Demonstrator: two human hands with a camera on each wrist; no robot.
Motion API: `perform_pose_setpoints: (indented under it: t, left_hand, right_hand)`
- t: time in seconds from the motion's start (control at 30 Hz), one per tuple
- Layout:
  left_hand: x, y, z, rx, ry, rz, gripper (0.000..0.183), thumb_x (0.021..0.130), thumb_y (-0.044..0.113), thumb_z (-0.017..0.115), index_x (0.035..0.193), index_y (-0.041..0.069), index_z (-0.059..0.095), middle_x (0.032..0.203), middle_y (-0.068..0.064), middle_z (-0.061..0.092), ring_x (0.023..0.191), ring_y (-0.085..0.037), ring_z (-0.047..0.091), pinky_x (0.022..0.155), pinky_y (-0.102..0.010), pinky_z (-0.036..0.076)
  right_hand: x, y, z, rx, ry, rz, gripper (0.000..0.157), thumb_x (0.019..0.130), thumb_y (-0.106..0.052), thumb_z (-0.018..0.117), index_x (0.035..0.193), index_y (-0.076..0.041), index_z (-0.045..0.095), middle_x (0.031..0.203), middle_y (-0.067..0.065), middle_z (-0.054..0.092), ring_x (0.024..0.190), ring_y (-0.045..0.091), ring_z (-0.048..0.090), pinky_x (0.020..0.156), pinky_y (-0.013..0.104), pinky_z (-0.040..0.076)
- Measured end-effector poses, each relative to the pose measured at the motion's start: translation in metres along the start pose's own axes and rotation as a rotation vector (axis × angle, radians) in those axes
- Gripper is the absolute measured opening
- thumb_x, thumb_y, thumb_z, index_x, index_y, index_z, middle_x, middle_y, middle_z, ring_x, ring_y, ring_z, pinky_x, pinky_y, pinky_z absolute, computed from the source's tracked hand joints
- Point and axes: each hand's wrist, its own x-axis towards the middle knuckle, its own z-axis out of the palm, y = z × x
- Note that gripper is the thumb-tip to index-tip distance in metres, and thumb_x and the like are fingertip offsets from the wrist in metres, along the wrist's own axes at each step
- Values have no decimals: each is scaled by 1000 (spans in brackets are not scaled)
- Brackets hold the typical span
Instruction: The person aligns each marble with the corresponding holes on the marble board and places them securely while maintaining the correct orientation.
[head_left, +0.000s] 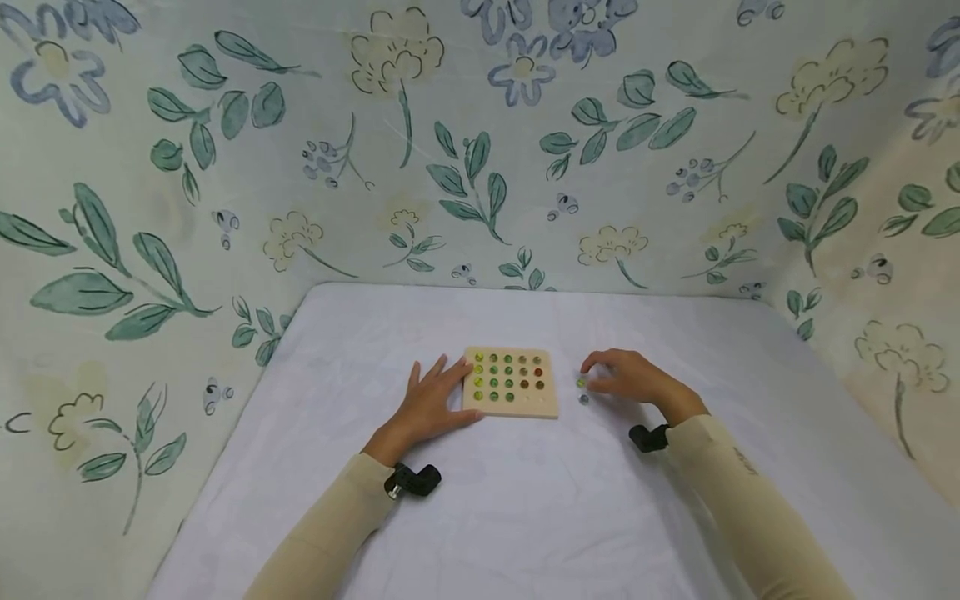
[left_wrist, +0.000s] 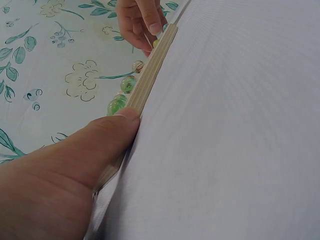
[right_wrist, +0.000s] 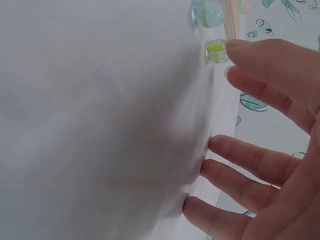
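A pale wooden board (head_left: 534,407) carries rows of glass marbles, yellow-green and green on its left, amber and reddish on its right. Two hollows at its near right corner hold no marble. My left hand (head_left: 430,406) steadies the board with spread fingers at its left side; the thumb (left_wrist: 112,127) presses the near edge. Right of the board, my right hand (head_left: 626,377) reaches down, thumb and index fingertips right at a yellow-green marble (right_wrist: 216,51) on the cloth. Its other fingertips touch down on the cloth. Beside that marble lies a pale bluish marble (right_wrist: 208,13).
White cloth (head_left: 510,517) covers the table. Floral fabric (head_left: 465,208) hangs behind the table and along its sides. A black wrist camera is strapped to each forearm over a beige sleeve (head_left: 330,525).
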Motion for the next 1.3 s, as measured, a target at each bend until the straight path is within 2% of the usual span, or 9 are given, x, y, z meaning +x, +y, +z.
perform_pose_setpoints:
  t: [0.23, 0.6, 1.03, 1.3]
  left_hand:
    - [1, 0, -1, -2, -6, -4, 87, 79, 61, 69, 151, 24, 34, 157, 5, 26, 148, -24, 10, 115, -53, -10]
    - [0, 3, -3, -6, -15, -20, 88, 79, 61, 69, 151, 24, 35, 157, 4, 27, 148, -25, 10, 115, -53, -10]
    - [-2, 6, -3, -9, -14, -17, 87, 79, 59, 70, 150, 22, 36, 156, 3, 28, 147, -26, 11, 115, -54, -8]
    - [0, 5, -3, -8, -15, -18, 87, 80, 58, 70, 151, 23, 35, 156, 3, 28, 148, -25, 11, 115, -53, -10]
  right_hand:
    - [6, -5, 2, -81, -27, 12, 24, 89, -25, 70, 112, -21, 64, 125, 14, 59, 113, 33, 51, 101, 56, 40]
    - [7, -4, 0, -90, -35, -26, 19, 90, -23, 69, 109, -21, 66, 121, 11, 62, 107, 29, 54, 98, 54, 43]
    - [5, -5, 2, -73, -45, 5, 14, 91, -23, 67, 105, -22, 67, 121, 9, 62, 109, 29, 53, 99, 52, 43]
    - [5, -7, 2, -98, -36, 20, 12, 92, -22, 66, 103, -21, 69, 119, 10, 62, 109, 30, 53, 99, 52, 42]
